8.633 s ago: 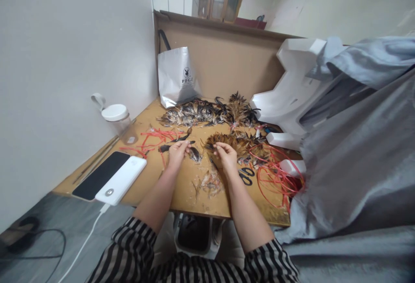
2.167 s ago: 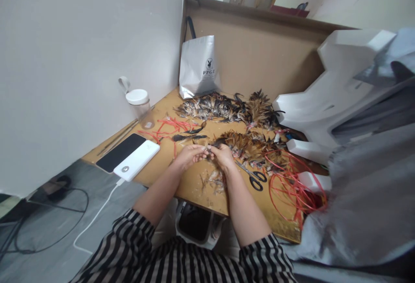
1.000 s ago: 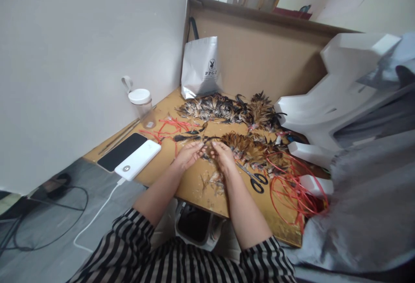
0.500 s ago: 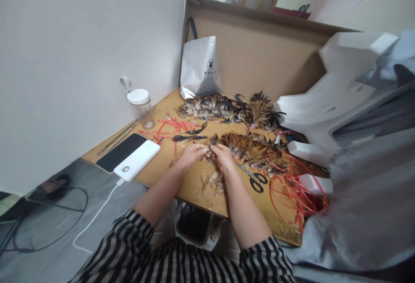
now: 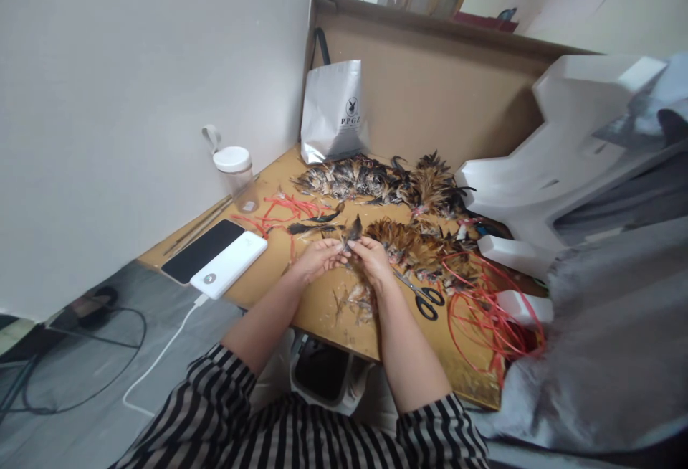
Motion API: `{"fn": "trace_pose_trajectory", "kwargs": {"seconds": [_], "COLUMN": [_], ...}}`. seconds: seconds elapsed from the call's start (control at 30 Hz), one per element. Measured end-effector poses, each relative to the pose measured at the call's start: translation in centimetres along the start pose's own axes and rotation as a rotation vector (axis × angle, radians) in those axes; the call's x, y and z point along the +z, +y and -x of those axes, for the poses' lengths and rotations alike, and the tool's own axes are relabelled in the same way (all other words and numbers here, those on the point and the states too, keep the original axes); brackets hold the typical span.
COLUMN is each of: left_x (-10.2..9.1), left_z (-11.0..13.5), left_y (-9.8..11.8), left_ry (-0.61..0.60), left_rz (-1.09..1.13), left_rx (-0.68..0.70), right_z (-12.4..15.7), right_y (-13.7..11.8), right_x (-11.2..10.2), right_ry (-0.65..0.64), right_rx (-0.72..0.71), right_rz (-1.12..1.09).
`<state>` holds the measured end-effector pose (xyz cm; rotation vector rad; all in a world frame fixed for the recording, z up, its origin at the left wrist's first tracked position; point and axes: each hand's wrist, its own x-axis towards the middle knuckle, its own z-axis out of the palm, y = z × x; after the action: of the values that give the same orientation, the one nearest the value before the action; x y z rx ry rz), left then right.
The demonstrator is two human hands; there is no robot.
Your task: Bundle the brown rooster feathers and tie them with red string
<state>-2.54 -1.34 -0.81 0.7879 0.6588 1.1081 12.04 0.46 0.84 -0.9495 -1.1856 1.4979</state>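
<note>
Between my two hands, over the front of the wooden table (image 5: 322,318), a small brown feather (image 5: 353,229) points upward. My right hand (image 5: 370,257) pinches it near its lower end. Close against it, my left hand (image 5: 321,257) has its fingers bent together at the base of the feather. Just beyond my right hand lies a bundle of brown feathers (image 5: 416,247). Scissors with black handles (image 5: 427,300) rest right of my right wrist. Loose feather scraps (image 5: 357,300) lie under and between my forearms. Dark long feathers (image 5: 316,227) lie behind my left hand.
More feather bunches (image 5: 360,178) lie along the back, before a silver bag (image 5: 333,114). Red plastic strips (image 5: 484,318) tangle at right; shorter red strips (image 5: 287,207) lie left. A lidded bottle (image 5: 239,178), phone (image 5: 201,250) and white power bank (image 5: 228,264) stand left. White foam (image 5: 499,182) borders the right.
The feather now stands up plainly above my fingertips, where it was mostly covered before. My hands have stayed in nearly the same place, and the view has shifted slightly.
</note>
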Motion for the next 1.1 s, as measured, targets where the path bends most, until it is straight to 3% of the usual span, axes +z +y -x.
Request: {"fn": "trace_pose_trajectory", "kwargs": {"seconds": [0.37, 0.7, 1.1], "left_x": [0.56, 0.76, 0.46], "left_z": [0.33, 0.54, -0.07], "left_y": [0.44, 0.55, 0.14], "left_ry": [0.018, 0.005, 0.099], "left_rz": [-0.049, -0.094, -0.291], "left_rx": [-0.018, -0.008, 0.039], "right_z": [-0.08, 0.03, 0.21], "right_y": [-0.01, -0.19, -0.42], "right_x": [0.17, 0.12, 0.64], "right_ry": [0.036, 0.004, 0.067], "right_rx": [-0.054, -0.003, 0.007], "right_rz": [0.061, 0.048, 0.039]}}
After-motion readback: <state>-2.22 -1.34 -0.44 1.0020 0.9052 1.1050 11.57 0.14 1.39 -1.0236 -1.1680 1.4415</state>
